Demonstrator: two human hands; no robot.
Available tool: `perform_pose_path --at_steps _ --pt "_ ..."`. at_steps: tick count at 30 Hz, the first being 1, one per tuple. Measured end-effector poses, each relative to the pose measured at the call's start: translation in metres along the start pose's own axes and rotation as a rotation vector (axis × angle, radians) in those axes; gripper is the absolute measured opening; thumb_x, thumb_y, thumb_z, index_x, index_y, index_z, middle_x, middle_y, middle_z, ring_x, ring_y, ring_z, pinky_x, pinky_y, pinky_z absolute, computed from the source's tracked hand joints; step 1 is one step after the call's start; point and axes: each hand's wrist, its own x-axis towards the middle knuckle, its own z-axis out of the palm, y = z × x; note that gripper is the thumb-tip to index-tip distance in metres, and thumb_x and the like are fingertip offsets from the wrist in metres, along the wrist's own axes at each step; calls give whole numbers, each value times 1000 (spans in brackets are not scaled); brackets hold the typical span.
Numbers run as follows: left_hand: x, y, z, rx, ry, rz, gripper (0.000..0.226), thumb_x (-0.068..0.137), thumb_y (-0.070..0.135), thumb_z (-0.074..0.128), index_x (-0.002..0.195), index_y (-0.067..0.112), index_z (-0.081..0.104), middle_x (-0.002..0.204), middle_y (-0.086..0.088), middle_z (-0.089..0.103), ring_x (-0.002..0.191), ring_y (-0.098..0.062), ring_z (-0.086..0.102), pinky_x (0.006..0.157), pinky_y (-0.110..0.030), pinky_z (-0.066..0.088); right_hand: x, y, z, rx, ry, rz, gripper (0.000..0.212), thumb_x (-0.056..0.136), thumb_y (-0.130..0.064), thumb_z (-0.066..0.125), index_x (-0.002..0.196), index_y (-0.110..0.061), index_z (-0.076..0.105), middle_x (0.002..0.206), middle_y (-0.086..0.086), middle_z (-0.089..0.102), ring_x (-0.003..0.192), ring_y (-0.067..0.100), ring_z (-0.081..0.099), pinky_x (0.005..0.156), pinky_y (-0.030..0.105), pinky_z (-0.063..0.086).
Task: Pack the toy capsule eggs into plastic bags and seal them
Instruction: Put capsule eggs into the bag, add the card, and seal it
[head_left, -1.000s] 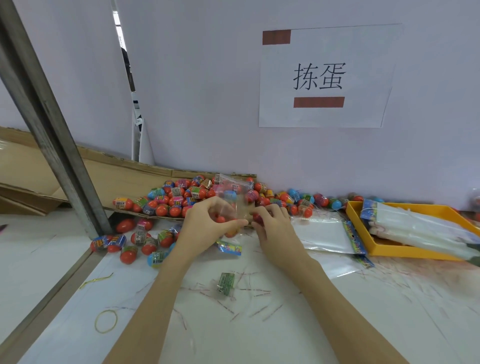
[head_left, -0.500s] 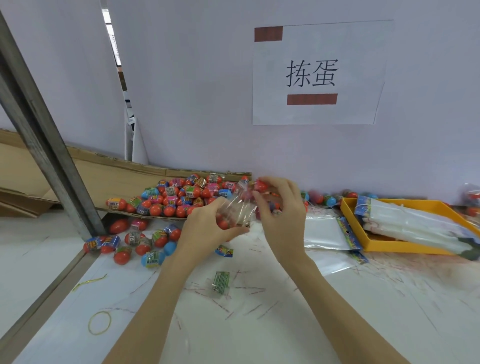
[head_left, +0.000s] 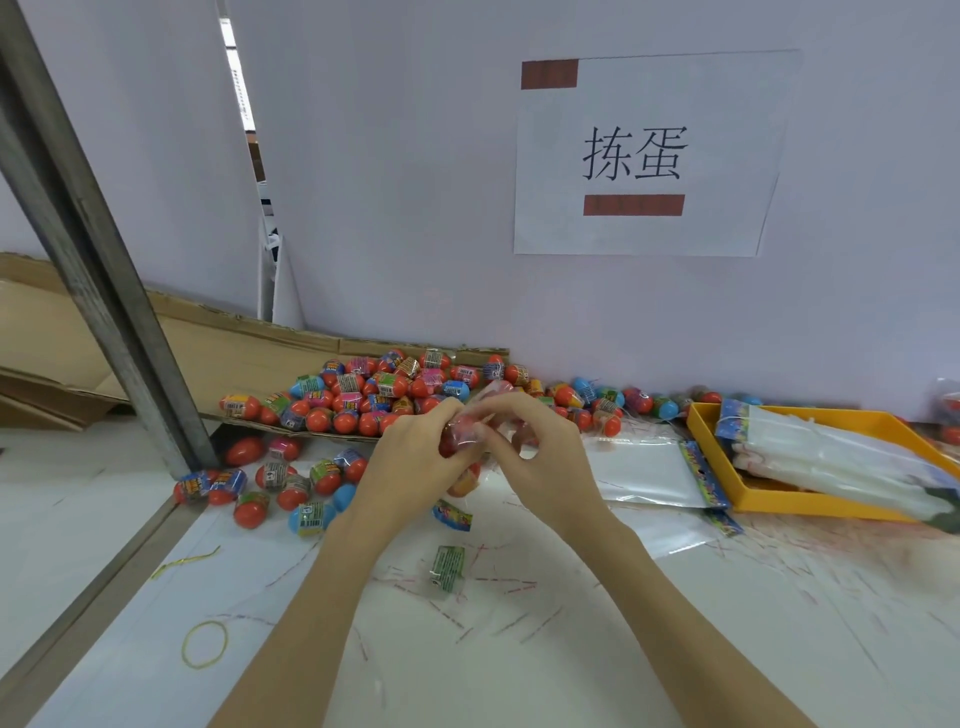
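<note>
From the head camera, both hands meet above the white table, near the heap of toy capsule eggs that spills off a flattened cardboard sheet by the wall. The left hand and the right hand each have fingers curled round the same small clear plastic bag, pinching it between them; red eggs show through the film, though how many it holds is hard to make out. More loose eggs lie on the table left of the hands. Flat empty bags rest just right of the hands, beside a yellow tray stacked with more bags. A yellow rubber band lies near the table's front left edge.
</note>
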Motion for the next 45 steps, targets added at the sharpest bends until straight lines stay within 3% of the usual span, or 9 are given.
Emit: perform_pose_path --at_steps 7,13,21,25,27,31,35,40,45 --pt "2 -4 0 61 50 -19 30 99 50 62 105 20 64 72 6 65 66 -15 63 66 -39 55 0 -4 4 3 -89 -17 28 109 -16 50 121 -14 75 122 -6 68 121 10 57 106 33 45" --pt "4 -3 -2 -163 176 -188 29 85 61 75 84 33 66 76 20 68 71 3 64 65 -12 45 2 11 -9 -216 218 47 25 103 -4 53 117 -13 71 115 -5 66 112 12 58 98 29 48" --pt "5 -2 -5 -541 172 -339 40 87 55 76 90 16 76 79 2 77 75 -11 72 78 -28 52 -10 46 -11 -752 -245 175 33 108 -34 46 130 -25 68 147 -4 51 141 20 37 115 38 23" --pt "3 -2 -3 -689 45 -413 55 77 61 81 111 21 64 87 -8 78 66 -15 73 62 -35 58 -6 42 -9 -673 -138 139 25 103 -21 58 127 -23 66 128 2 57 120 25 47 102 37 33" --pt "3 -3 1 -628 17 -381 58 74 59 85 114 25 60 89 -8 78 75 -23 77 73 -41 64 -3 37 -10 -491 2 125 20 101 -15 62 120 -20 68 113 4 56 103 24 53 94 38 44" --pt "3 -1 7 -443 19 -269 62 68 58 90 117 35 59 88 17 75 77 -2 73 67 -15 56 1 19 -13 -176 219 35 23 103 -18 61 126 -20 66 105 0 58 85 13 59 78 23 51" --pt "2 2 11 -383 60 -244 66 66 59 87 119 35 56 83 16 73 79 -1 69 68 -10 53 2 -7 -7 -55 354 -144 27 101 -23 66 127 -17 59 108 -6 63 89 12 64 77 20 51" --pt "4 6 13 -352 86 -133 52 80 19 90 119 27 58 90 9 72 81 -4 70 71 -16 57 1 -15 5 -164 125 -257 28 102 -9 63 130 -9 62 124 1 60 109 10 61 89 16 53" --pt "2 10 12 -448 30 -84 88 77 20 92 139 48 37 90 10 72 83 -10 72 76 -17 58 1 -10 1 -300 60 -180 31 102 -4 59 133 -10 62 130 5 58 108 10 59 90 9 49"
